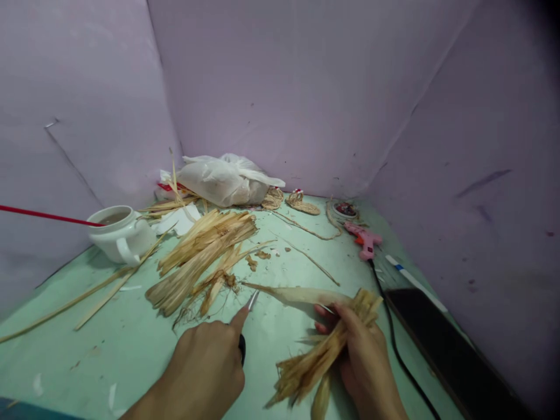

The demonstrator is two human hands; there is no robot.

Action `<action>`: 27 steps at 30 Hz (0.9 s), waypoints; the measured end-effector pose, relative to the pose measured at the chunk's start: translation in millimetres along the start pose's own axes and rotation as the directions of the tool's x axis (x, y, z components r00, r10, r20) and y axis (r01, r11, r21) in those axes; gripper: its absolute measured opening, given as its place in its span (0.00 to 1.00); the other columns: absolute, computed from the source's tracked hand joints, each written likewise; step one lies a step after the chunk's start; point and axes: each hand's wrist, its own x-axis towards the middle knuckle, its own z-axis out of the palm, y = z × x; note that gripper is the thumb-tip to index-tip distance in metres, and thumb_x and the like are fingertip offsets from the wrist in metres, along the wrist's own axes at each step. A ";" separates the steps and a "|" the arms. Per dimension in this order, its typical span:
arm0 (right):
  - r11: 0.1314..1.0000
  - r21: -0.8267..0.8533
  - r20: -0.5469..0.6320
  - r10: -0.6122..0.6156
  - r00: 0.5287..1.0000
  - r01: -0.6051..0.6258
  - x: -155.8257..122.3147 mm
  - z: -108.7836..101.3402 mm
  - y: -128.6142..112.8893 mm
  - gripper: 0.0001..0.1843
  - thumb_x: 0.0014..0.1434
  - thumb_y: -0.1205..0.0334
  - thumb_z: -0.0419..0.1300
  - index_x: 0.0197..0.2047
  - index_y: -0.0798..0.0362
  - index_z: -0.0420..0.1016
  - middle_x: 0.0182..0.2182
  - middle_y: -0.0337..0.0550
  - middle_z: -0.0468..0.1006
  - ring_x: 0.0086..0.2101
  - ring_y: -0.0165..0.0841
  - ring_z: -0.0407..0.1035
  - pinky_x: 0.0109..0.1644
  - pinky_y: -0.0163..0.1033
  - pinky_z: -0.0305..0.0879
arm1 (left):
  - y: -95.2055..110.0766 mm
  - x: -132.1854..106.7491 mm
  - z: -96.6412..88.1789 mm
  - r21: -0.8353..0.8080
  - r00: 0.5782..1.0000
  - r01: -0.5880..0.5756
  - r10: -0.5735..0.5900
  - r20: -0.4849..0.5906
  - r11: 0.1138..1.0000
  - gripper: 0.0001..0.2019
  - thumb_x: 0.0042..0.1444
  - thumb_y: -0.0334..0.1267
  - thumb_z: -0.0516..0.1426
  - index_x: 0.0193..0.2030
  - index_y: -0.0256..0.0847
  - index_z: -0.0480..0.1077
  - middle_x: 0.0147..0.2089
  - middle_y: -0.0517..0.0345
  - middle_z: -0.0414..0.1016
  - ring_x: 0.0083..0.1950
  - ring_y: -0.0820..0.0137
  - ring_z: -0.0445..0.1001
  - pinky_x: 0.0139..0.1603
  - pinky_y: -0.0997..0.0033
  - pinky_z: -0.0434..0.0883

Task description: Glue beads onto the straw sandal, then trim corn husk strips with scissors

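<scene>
My left hand (203, 359) is closed around a pair of scissors (252, 300), with the index finger stretched along them. Their metal tip points up and away, and a bit of black handle shows beside the fingers. My right hand (367, 356) grips a bundle of dried plant husks (312, 361), brown and frayed at the near end. One long pale husk (291, 293) sticks out leftward from this hand, its thin end close to the scissors' tip. A larger pile of dried husks (205, 251) lies beyond my left hand.
A white mug (125, 239) with a red stick stands left. At the back are a white plastic bag (225, 181), small woven slippers (301, 203) and a braided cord (312, 234). A pink glue gun (365, 239), its black cable (394, 344) and a black phone-like slab (446, 350) lie right.
</scene>
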 end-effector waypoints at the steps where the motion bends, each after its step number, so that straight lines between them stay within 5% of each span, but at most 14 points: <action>1: 1.000 -0.001 -0.002 -0.007 1.000 0.007 0.0 0.3 0.0 0.15 0.36 0.63 0.66 0.29 0.57 0.68 0.22 0.38 0.76 0.26 0.34 0.73 0.21 0.33 0.70 | -2.5 -3.0 -2.6 -0.006 1.000 0.014 -0.014 0.022 1.000 0.31 0.50 0.29 0.45 0.63 0.43 0.54 0.32 0.45 0.78 0.36 0.52 0.76 0.36 0.53 0.68; 6: 0.999 -0.021 0.015 -0.038 0.999 0.038 -1.6 1.8 1.1 0.17 0.34 0.63 0.67 0.30 0.57 0.68 0.21 0.37 0.75 0.26 0.35 0.73 0.20 0.33 0.70 | 5.1 -14.1 -18.5 -0.067 0.984 -0.005 0.017 0.176 0.998 0.32 0.51 0.32 0.46 0.65 0.46 0.47 0.37 0.45 0.78 0.37 0.53 0.76 0.37 0.56 0.68; 10: 0.998 -0.039 0.033 -0.056 0.998 0.058 -2.9 1.0 3.0 0.19 0.34 0.62 0.68 0.31 0.57 0.68 0.22 0.37 0.75 0.25 0.34 0.73 0.21 0.32 0.70 | 19.8 -2.6 -18.0 -0.068 0.987 -0.143 0.147 0.061 0.987 0.32 0.49 0.33 0.47 0.64 0.44 0.52 0.34 0.44 0.78 0.35 0.53 0.76 0.34 0.58 0.68; 15: 0.996 -0.043 0.052 -0.081 0.995 0.084 -1.5 -1.4 5.2 0.22 0.33 0.59 0.69 0.32 0.58 0.69 0.24 0.38 0.75 0.27 0.35 0.72 0.20 0.33 0.69 | 14.1 7.1 -8.1 -0.009 0.988 -0.148 0.148 -0.048 0.989 0.31 0.46 0.30 0.48 0.61 0.44 0.58 0.28 0.45 0.77 0.32 0.54 0.76 0.31 0.59 0.68; 27: 0.994 -0.058 0.065 -0.093 0.994 0.097 -1.8 -0.9 6.7 0.21 0.35 0.58 0.69 0.32 0.58 0.70 0.25 0.38 0.75 0.27 0.34 0.73 0.21 0.31 0.69 | 0.4 -1.3 0.3 -0.084 0.994 -0.106 0.105 -0.019 0.991 0.31 0.46 0.30 0.47 0.61 0.43 0.58 0.32 0.44 0.78 0.35 0.50 0.76 0.35 0.53 0.68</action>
